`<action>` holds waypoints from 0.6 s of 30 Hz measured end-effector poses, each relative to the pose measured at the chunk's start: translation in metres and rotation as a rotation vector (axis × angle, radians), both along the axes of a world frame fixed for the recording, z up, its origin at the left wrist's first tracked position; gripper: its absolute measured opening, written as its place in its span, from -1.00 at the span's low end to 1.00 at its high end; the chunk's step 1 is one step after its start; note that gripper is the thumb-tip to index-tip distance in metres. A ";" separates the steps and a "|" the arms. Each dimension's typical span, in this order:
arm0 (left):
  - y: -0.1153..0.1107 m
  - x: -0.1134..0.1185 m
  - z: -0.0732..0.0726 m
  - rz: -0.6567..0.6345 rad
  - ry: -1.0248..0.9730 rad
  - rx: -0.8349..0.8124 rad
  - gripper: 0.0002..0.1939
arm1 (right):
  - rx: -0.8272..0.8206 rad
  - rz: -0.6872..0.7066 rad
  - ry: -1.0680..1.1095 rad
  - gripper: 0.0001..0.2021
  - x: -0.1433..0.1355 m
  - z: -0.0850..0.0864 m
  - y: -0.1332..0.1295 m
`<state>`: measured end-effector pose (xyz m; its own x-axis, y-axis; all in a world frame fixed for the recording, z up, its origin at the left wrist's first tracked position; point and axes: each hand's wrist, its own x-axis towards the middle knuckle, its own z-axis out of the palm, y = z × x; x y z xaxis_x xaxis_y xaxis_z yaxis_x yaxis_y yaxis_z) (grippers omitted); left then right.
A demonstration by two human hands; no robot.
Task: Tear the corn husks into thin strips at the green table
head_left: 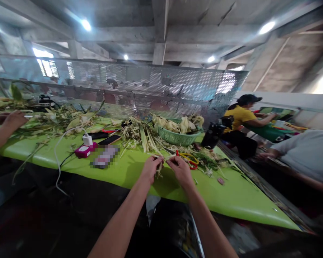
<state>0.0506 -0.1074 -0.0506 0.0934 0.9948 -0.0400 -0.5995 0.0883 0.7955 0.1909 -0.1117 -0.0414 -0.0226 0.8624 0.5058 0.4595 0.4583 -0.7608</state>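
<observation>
Over the front part of the green table, my left hand is closed on a pale husk strip, with loose ends hanging below its fingers. My right hand is pinched close beside it, its fingertips on pale strands that run between the two hands. Scissors with red and yellow handles lie just right of my right hand. Behind the hands a heap of dry husks spreads beside a green basket filled with pale husks.
Phones and a magenta power block with a white cable lie to the left. A black bottle-like object stands right of the basket. Another person's hands are at far left; people sit at right. A perforated screen stands behind.
</observation>
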 end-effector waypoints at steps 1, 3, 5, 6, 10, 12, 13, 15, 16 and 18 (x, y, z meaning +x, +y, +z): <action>0.000 0.000 0.000 -0.004 0.003 -0.003 -0.67 | 0.002 -0.001 0.004 -0.74 0.000 0.001 0.000; 0.001 -0.001 0.000 -0.022 -0.011 0.001 -0.68 | -0.006 -0.001 0.022 -0.74 -0.001 0.002 0.000; 0.002 -0.002 0.000 -0.052 -0.020 0.006 -0.68 | -0.024 -0.003 0.048 -0.73 -0.001 0.004 -0.001; 0.001 -0.003 0.000 -0.062 -0.017 0.009 -0.67 | -0.037 -0.001 0.062 -0.71 -0.001 0.005 -0.002; -0.002 -0.004 0.002 -0.064 0.016 0.027 -0.66 | -0.132 0.071 0.175 -0.66 -0.001 0.008 -0.006; -0.003 -0.002 0.002 -0.075 0.028 0.038 -0.65 | -0.179 0.101 0.258 -0.63 -0.001 0.009 -0.007; -0.004 -0.002 0.002 -0.093 0.039 0.051 -0.64 | -0.184 0.101 0.290 -0.63 -0.002 0.009 -0.007; -0.005 0.000 0.002 -0.125 0.079 0.090 -0.63 | -0.154 0.082 0.320 -0.66 -0.001 0.008 -0.006; -0.005 0.001 0.002 -0.135 0.115 0.116 -0.63 | -0.125 0.066 0.321 -0.67 -0.001 0.007 -0.006; -0.005 0.002 0.001 -0.136 0.213 0.179 -0.64 | -0.069 0.023 0.297 -0.69 0.000 0.006 -0.005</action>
